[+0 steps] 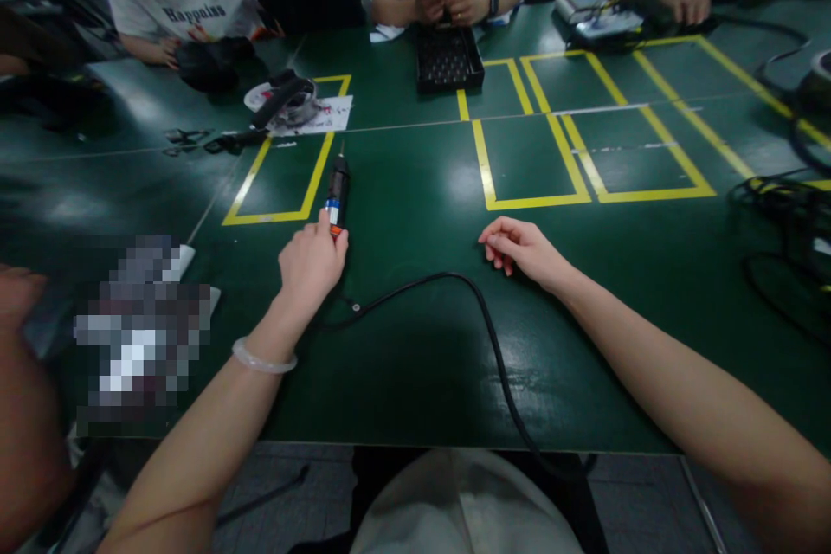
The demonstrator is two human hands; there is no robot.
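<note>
My left hand (312,255), with a pale bracelet at the wrist, is closed round the rear end of a black electric screwdriver (338,182). The tool lies along the green table, its thin bit pointing away from me; a blue and white band and an orange part show near my fingers. A black cable (447,275) runs from beneath that hand, curves right and drops over the near edge. My right hand (516,247) hovers over or rests on the table to the right of the cable, fingers loosely curled and slightly apart, holding nothing.
Yellow tape frames (538,201) mark the green table (402,372). Across it, a person holds a red-tipped tool above a black tray (449,85). Taped reels on paper (334,115) lie at the back left, devices (607,22) back right, coiled cables (789,225) right. Another person's arm is at far left.
</note>
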